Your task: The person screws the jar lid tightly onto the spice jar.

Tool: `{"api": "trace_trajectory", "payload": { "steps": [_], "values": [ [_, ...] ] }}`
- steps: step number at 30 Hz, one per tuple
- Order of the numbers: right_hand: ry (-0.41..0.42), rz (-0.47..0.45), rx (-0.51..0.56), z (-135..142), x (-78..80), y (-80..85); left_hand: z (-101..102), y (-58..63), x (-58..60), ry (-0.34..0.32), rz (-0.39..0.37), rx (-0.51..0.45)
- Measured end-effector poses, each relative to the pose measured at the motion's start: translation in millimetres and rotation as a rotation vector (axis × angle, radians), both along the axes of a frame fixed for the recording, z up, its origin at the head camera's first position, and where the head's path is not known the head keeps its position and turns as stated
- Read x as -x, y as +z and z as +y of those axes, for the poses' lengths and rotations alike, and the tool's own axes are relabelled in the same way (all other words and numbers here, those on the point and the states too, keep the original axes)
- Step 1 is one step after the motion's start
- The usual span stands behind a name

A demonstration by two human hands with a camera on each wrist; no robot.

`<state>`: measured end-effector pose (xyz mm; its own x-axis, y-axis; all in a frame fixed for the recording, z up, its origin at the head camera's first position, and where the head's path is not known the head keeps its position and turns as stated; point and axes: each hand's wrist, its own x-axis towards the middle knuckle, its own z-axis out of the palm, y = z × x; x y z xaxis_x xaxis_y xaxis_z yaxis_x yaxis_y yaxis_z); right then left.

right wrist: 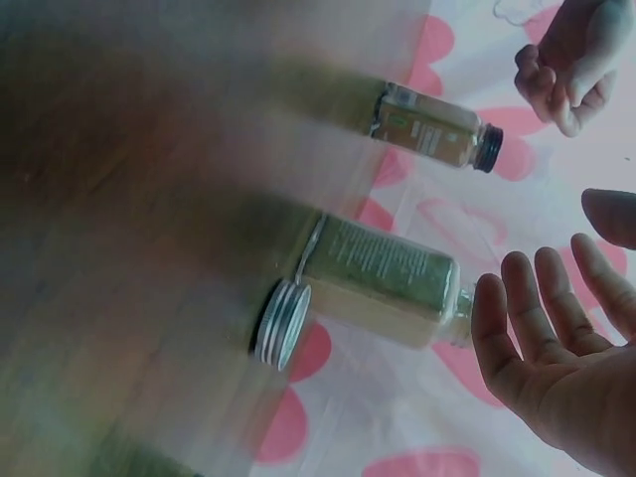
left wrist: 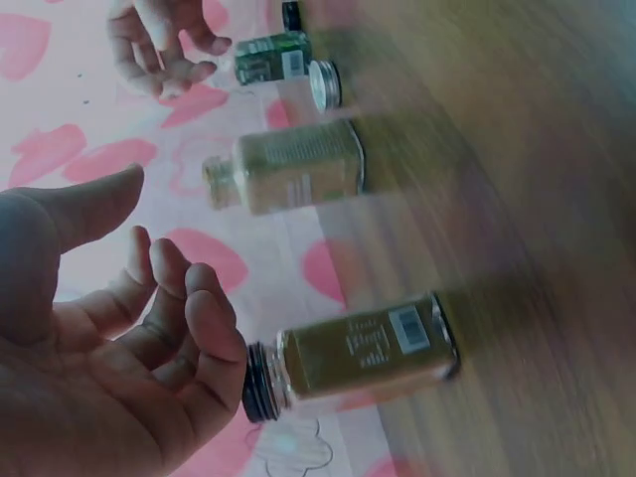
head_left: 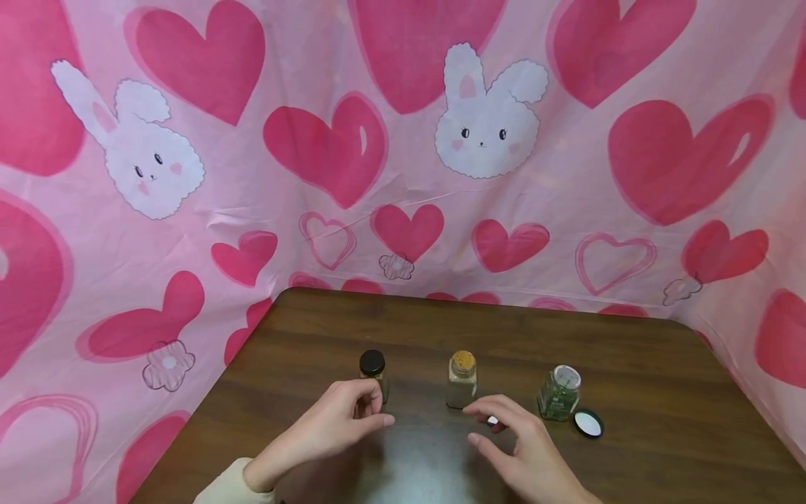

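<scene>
A square spice jar [left wrist: 363, 353] with a black lid [head_left: 372, 362] stands at the left. My left hand [head_left: 346, 413] is beside it, fingers loosely bent and holding nothing; whether a fingertip touches the lid I cannot tell. In the middle stands an uncapped spice jar [head_left: 462, 386], its mouth showing yellow-brown powder. Just in front of that jar hovers my right hand [head_left: 519, 444], thumb and fingers apart with nothing between them. A silver-sided lid [right wrist: 283, 323] lies by the middle jar's base, mostly hidden by the right hand in the head view.
To the right stands an uncapped green jar [head_left: 559, 394], with a black-rimmed lid [head_left: 588, 424] lying white side up next to it. The brown wooden table [head_left: 661, 392] meets a pink cloth [head_left: 403, 175] with hearts and rabbits behind and at the sides.
</scene>
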<state>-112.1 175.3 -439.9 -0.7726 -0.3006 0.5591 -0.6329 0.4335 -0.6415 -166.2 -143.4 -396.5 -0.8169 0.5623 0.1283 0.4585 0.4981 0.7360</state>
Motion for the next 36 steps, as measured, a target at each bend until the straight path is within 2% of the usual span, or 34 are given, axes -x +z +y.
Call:
{"api": "trace_trajectory", "payload": {
  "steps": [8, 14, 20, 29, 36],
  "values": [
    [-0.034, 0.048, -0.015, 7, 0.0, 1.8, 13, -2.9, 0.5, -0.039, 0.017, -0.013],
    [-0.071, 0.013, -0.012, 12, -0.7, 3.1, 22, -2.4, 4.7, -0.059, 0.041, 0.004],
    [-0.077, 0.028, -0.018, 14, -0.3, 5.9, 31, -3.9, 8.0, -0.099, 0.042, -0.015],
    [-0.106, 0.016, -0.018, 23, 5.3, 1.3, 45, -11.3, 15.3, -0.056, 0.054, -0.031],
    [-0.15, -0.062, -0.023, 32, 11.0, -4.0, 59, -19.7, 25.4, -0.037, 0.058, -0.057]
  ]
}}
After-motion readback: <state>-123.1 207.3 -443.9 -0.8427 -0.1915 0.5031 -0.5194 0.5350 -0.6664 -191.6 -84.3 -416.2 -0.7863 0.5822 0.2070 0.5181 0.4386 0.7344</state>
